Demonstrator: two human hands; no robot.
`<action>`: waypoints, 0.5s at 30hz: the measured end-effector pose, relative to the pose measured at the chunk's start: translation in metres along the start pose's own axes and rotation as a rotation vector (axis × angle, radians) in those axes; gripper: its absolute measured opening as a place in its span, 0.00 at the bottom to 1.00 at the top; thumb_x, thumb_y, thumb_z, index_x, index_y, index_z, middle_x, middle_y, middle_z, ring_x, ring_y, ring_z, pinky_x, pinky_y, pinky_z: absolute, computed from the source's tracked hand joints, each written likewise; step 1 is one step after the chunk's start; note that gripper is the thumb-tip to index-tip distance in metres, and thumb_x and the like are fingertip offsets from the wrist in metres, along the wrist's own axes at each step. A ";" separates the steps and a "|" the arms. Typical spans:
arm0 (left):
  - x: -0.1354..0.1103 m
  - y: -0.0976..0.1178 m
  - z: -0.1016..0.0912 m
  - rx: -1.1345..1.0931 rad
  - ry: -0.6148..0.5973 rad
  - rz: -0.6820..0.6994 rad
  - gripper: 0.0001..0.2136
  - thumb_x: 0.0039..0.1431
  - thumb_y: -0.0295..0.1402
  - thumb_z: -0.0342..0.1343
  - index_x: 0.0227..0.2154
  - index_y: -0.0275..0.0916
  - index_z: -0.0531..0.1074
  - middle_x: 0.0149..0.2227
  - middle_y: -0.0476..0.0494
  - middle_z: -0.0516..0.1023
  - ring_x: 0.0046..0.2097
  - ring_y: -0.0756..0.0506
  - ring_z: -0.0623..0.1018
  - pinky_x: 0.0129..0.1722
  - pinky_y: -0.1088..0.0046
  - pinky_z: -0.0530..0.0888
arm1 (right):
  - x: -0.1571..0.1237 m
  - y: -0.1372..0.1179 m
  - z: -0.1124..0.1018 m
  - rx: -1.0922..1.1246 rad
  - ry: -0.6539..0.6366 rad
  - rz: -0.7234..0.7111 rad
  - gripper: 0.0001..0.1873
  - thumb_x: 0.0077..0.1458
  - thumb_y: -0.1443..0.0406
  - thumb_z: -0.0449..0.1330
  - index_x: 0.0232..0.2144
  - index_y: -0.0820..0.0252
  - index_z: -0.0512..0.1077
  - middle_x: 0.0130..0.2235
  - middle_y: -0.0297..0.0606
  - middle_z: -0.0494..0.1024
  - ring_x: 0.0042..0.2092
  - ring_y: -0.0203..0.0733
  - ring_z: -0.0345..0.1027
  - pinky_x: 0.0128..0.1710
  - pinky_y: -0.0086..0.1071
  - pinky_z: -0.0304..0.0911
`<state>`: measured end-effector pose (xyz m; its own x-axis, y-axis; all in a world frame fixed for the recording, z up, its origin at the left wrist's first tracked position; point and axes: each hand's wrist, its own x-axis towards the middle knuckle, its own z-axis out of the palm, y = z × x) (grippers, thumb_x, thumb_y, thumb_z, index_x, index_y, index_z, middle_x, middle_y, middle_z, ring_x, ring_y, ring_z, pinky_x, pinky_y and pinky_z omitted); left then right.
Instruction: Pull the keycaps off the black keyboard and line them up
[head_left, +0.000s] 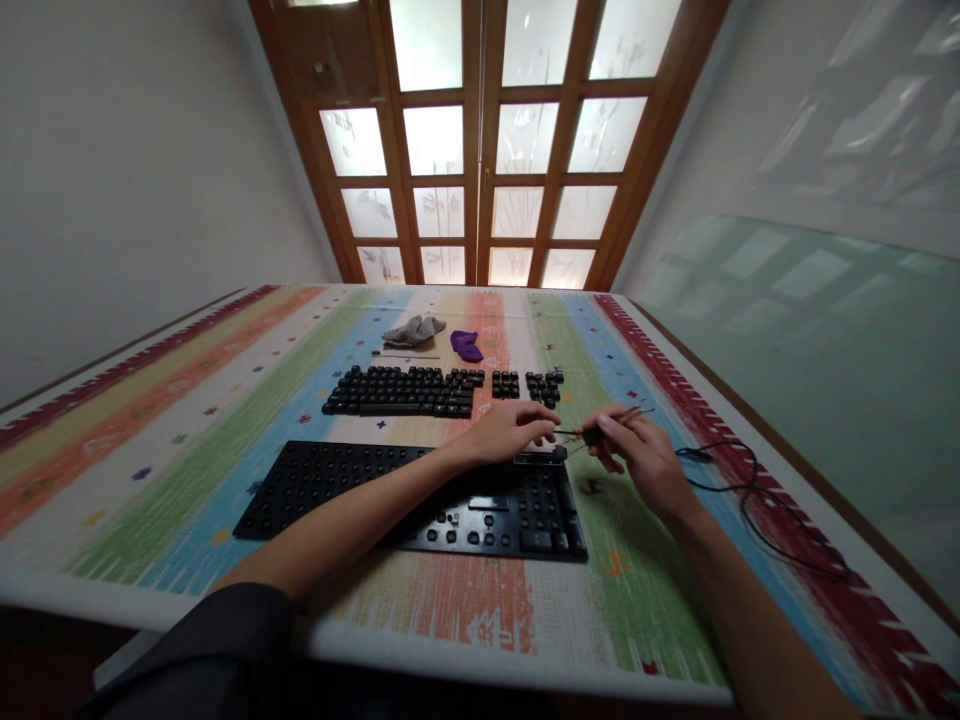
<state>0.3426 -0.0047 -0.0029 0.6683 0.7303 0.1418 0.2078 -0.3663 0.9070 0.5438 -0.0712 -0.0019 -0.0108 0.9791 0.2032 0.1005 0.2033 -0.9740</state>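
A black keyboard base [337,490] with its keycaps off lies on the striped tablecloth in front of me. Behind it the removed black keycaps [409,390] are laid out in rows. My left hand [510,430] hovers over the base's far right corner, fingers pinched together on a thin tool or wire I cannot name. My right hand [637,450] is just to its right, fingers closed on a small dark keycap puller [592,435] with thin wire arms. The two hands nearly touch at the fingertips.
A black cable [750,490] loops across the table to the right of my right hand. A grey cloth [412,330] and a purple cloth [466,345] lie behind the keycaps. A wooden glazed door [480,140] stands beyond the table's far edge.
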 end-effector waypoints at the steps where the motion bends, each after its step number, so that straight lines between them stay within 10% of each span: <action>1: 0.000 0.000 0.000 -0.074 -0.045 -0.023 0.12 0.62 0.34 0.55 0.42 0.32 0.77 0.35 0.43 0.81 0.36 0.48 0.78 0.40 0.71 0.74 | 0.000 0.000 0.000 0.018 0.035 -0.013 0.23 0.54 0.47 0.63 0.32 0.62 0.73 0.23 0.34 0.71 0.20 0.34 0.60 0.17 0.27 0.52; 15: 0.007 -0.014 0.000 -0.623 -0.064 -0.198 0.22 0.33 0.38 0.76 0.33 0.34 0.78 0.30 0.48 0.79 0.33 0.51 0.77 0.41 0.68 0.73 | 0.001 -0.005 0.005 0.076 0.068 0.003 0.25 0.52 0.45 0.64 0.32 0.61 0.71 0.23 0.33 0.73 0.18 0.32 0.62 0.15 0.25 0.54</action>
<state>0.3447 0.0053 -0.0147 0.7048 0.7071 -0.0581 -0.1082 0.1881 0.9762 0.5380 -0.0714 0.0025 0.0567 0.9773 0.2041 0.0242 0.2030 -0.9789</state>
